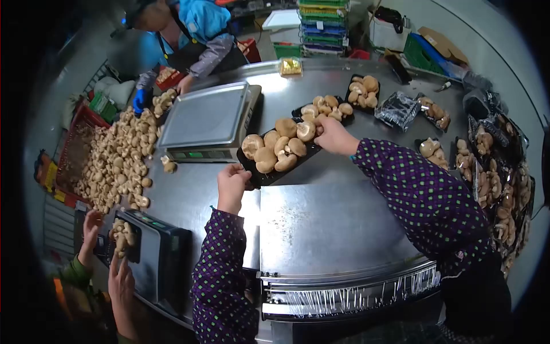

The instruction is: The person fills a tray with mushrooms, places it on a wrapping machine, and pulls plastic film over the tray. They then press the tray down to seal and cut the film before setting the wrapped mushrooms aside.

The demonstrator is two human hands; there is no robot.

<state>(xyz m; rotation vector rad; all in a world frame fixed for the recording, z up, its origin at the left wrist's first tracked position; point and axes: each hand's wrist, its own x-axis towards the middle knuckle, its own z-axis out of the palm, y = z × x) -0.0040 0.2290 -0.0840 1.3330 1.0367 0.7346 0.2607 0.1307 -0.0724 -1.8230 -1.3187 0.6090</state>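
Note:
A black tray [264, 179] piled with brown-capped mushrooms [265, 159] is held at a slant over the steel table. My left hand [231, 186] grips its near left end, thumb at the edge. At the far right end, my right hand [337, 136] pinches the tray, its fingertips partly hidden. Just beyond the right hand lies a second black tray of mushrooms [325, 105], and behind it another filled tray [363, 92]. A weighing scale [203, 114] with a flat metal pan stands to the left of the held tray.
Loose mushrooms [117, 160] heap at the left, beside a red crate [74, 155]. A co-worker in blue [200, 23] stands across the table. Another person's hands [121, 284] hold mushrooms by a second scale [152, 258]. Wrapped packs [504, 195] pile up at right.

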